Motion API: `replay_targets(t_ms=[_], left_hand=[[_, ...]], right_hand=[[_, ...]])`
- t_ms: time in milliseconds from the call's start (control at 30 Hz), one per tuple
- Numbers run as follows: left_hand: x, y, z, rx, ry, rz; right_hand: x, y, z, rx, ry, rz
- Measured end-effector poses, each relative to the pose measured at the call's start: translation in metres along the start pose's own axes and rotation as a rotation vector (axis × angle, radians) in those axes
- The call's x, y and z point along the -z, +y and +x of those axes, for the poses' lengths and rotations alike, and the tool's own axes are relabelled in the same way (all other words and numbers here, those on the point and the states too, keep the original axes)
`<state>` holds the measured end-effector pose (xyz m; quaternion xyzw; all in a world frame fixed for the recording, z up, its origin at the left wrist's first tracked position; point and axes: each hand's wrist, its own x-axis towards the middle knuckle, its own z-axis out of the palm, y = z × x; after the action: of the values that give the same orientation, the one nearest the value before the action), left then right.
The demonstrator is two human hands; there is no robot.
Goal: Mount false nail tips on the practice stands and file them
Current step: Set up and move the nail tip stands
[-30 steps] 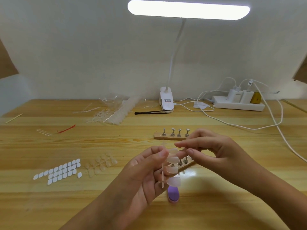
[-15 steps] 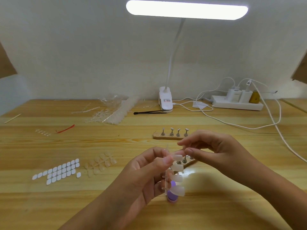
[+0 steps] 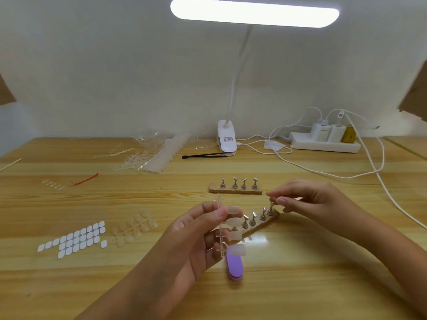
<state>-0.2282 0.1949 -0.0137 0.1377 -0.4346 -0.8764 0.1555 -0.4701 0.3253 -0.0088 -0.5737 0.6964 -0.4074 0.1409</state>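
The false nail tips point(image 3: 233, 221) are milky, translucent ovals branching off a clear plastic stem, held upright over the wooden table point(image 3: 92, 204), just above the purple nail file point(image 3: 234, 266). The left hand point(image 3: 196, 236) pinches the stem's top between thumb and forefinger. The right hand point(image 3: 307, 199) has curled fingers, thumb and forefinger nearly meeting over the end peg of the near practice stand point(image 3: 263, 224); whether they hold a tip cannot be told. Four tips show on the stem; the far practice stand point(image 3: 235, 191) carries four metal pegs, the near one shows four
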Motion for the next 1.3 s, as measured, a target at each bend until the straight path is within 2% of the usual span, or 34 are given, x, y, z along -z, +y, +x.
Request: replay_targets(t_ms=[567,900,1300], left_hand=[[0.0,0.0003,0.0,0.021,0.053,-0.052],[-0.0045,-0.0007,-0.0003,0.019,0.106,-0.005],[-0.0075,-0.0006,-0.0026,0.009,0.164,0.024]], right_hand=[[-0.0052,0.0099,0.0019,0.026,-0.032,-0.018],[-0.0078,0.0053,0.0028,0.129,-0.007,-0.24],[-0.006,0.0028,0.0011,0.046,0.002,-0.142]])
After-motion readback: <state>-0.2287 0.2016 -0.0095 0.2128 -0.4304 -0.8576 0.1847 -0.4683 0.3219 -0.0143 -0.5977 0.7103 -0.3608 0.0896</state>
